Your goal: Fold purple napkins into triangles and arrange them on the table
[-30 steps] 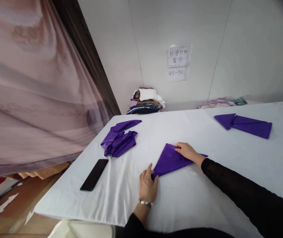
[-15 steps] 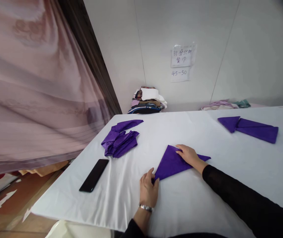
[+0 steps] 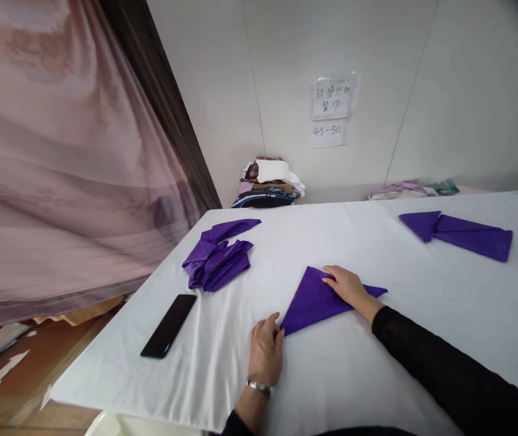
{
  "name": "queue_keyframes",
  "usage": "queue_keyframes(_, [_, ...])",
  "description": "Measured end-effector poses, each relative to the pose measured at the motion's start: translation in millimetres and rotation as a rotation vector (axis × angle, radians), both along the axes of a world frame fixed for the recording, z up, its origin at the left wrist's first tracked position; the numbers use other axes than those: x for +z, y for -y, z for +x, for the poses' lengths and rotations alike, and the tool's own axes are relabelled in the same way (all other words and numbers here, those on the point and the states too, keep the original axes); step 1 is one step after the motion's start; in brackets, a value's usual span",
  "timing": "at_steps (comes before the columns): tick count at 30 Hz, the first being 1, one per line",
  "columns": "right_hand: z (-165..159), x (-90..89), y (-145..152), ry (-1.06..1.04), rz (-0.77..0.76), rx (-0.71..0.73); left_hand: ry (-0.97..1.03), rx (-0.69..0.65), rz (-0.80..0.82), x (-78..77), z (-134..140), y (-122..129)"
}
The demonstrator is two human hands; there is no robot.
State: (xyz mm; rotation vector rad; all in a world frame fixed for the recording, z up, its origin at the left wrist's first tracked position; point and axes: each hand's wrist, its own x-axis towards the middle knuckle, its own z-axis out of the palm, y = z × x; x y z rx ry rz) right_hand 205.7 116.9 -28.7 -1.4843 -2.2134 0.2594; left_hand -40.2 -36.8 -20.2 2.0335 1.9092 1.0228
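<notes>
A purple napkin (image 3: 314,301), folded into a triangle, lies on the white-covered table in front of me. Its left corner sits between the thumb and curled fingers of my left hand (image 3: 265,348). Across its upper right part rests my right hand (image 3: 346,286), fingers stretched along the top edge and thumb apart, pressing the cloth down. One pointed end of the napkin sticks out to the right beyond my right wrist. The underside of my right palm is hidden.
Crumpled purple napkins (image 3: 222,260) lie at the left, with a black phone (image 3: 168,326) nearer me. A folded purple napkin (image 3: 472,235) rests at the far right. Behind the white table (image 3: 331,236) are a clothes stack (image 3: 270,181) and wall notes (image 3: 331,109). A pink curtain (image 3: 59,169) hangs left.
My left hand has shifted slightly left and toward me, staying at the napkin's left corner. The right hand keeps its place on the cloth. The view has moved a little.
</notes>
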Motion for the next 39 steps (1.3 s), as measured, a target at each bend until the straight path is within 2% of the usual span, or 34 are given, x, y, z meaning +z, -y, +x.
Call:
queue_keyframes(5, [0, -1.4, 1, 0.041, 0.035, -0.001, -0.064, -0.050, 0.017, 4.6, -7, 1])
queue_keyframes(10, [-2, 4.4, 5, 0.096, 0.058, -0.010, -0.169, -0.017, 0.044, 14.9, -8, 1])
queue_keyframes(13, [-3, 10.9, 8, 0.130, 0.059, -0.012, -0.179, -0.029, 0.091, 29.5, 14, -12])
queue_keyframes(16, [-4, 15.8, 9, 0.140, 0.053, -0.028, -0.184, -0.193, 0.107, 37.6, 55, -39])
queue_keyframes(19, [-6, 17.9, 10, 0.145, 0.056, -0.044, -0.288, -0.287, 0.023, 30.4, 93, -70])
queue_keyframes(21, [-7, 18.1, 11, 0.150, 0.061, -0.055, -0.376, -0.251, -0.090, 20.2, 107, -87])
queue_keyframes(24, [-7, 17.6, 10, 0.151, 0.065, -0.075, -0.463, -0.195, -0.220, 7.3, 111, -100])
queue_keyframes(28, [2, 16.5, 6, 0.151, 0.059, -0.089, -0.524, -0.194, -0.241, 2.6, 106, -101])
queue_keyframes(39, [60, 17.9, -3, 0.157, 0.045, -0.167, -0.546, -0.193, -0.210, 2.8, 106, -100])
